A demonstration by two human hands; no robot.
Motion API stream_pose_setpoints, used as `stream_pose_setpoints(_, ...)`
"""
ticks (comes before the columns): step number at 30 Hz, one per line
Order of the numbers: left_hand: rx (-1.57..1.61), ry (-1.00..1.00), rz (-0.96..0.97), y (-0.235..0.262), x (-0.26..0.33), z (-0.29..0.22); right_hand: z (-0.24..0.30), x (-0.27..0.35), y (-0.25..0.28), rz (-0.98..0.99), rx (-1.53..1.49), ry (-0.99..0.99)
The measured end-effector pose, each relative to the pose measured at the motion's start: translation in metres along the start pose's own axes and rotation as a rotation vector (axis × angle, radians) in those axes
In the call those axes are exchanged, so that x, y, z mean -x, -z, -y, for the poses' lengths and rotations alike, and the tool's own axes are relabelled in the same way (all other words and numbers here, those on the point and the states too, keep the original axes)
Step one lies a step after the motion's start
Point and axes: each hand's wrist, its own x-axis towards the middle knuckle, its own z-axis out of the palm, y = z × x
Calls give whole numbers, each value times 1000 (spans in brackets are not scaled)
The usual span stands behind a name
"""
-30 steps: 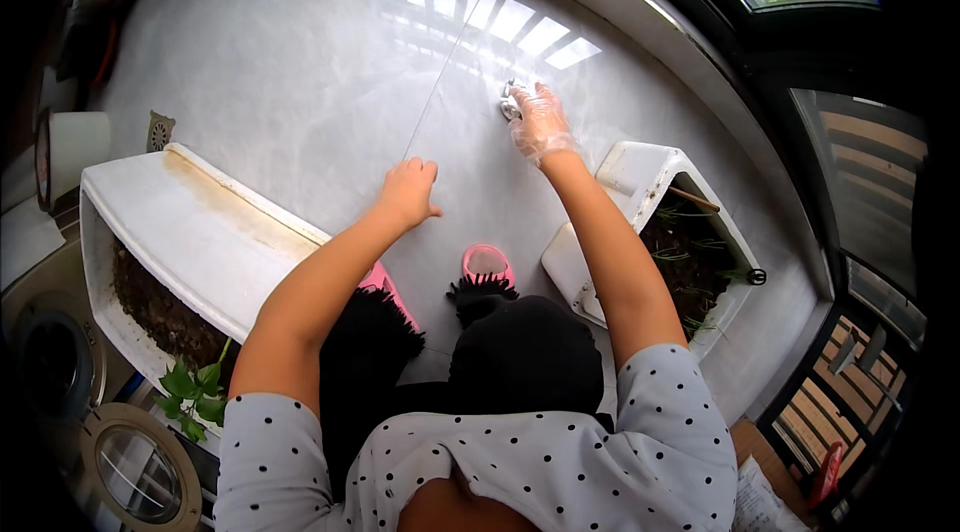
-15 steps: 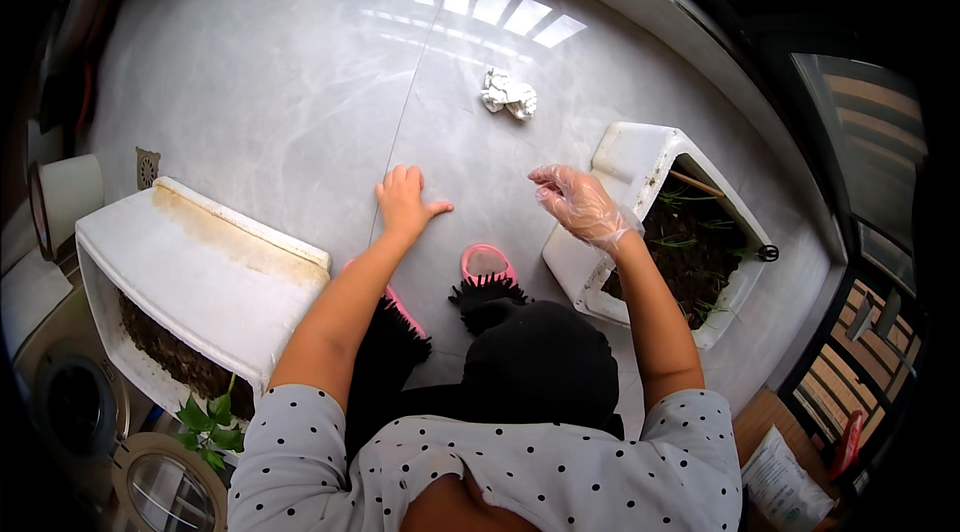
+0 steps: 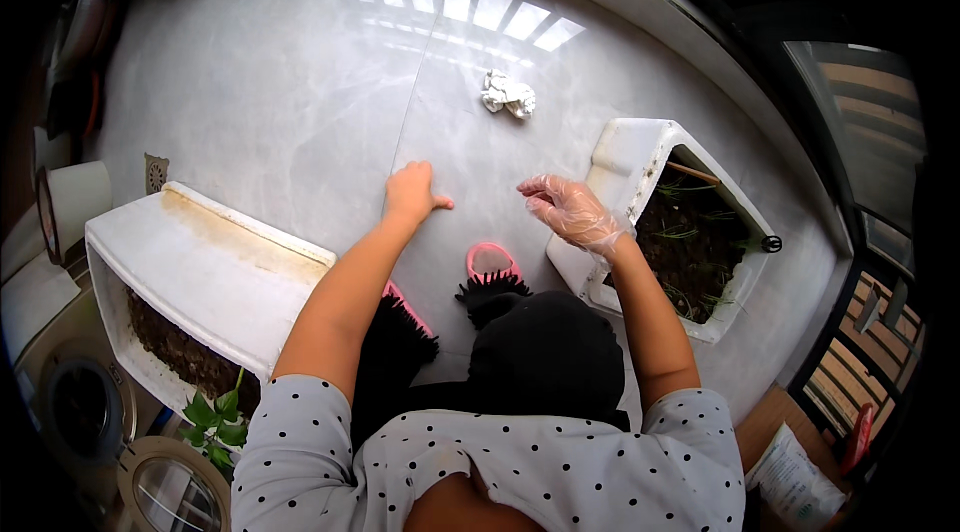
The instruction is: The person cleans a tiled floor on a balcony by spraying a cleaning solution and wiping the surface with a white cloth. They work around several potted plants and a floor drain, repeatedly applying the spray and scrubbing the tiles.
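Note:
My bare left hand (image 3: 411, 192) is over the grey tiled floor, with its thumb stretched out to the side and nothing visible in it. A clear plastic glove covers my right hand (image 3: 572, 212). Its fingers are loosely bent, a little apart from the thumb, and I see nothing held. Right beside that hand stands a white foam planter box (image 3: 640, 172) with dark soil (image 3: 690, 242) and thin green shoots. A crumpled white wad (image 3: 508, 95), its material unclear, lies on the floor beyond my hands.
At my left is another white foam box (image 3: 215, 237) of soil, with a leafy green plant (image 3: 215, 422) near it. A floor drain (image 3: 156, 172) lies beyond. My pink slippers (image 3: 492, 260) are below my hands. A white bag (image 3: 795, 477) sits at the lower right.
My right hand has shifted slightly left, away from the right planter box. My left hand has moved a little to the right, and its fingers look more bunched.

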Motion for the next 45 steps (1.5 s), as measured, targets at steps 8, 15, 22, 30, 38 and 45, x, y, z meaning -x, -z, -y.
stream_pose_setpoints(8,-7,41,128,24,-11,-18,-5,22,12,-36,44,86)
stream_pose_setpoints(15,727,-874,159,90,49,-172,64,116,56,-360,-441,377)
stream_pose_setpoints(22,323,-1191,-6,38,52,-245,61,126,76,-504,-500,451)
stream_pose_setpoints(30,413,-944,-411,38,54,-68,44,126,62,-529,-553,346)
stream_pose_setpoints(38,-115,-392,-213,-33,53,18,46,106,42,-429,-660,294)
stream_pose_setpoints(45,-187,-348,-220,-60,69,2,52,99,34,-436,-684,277)
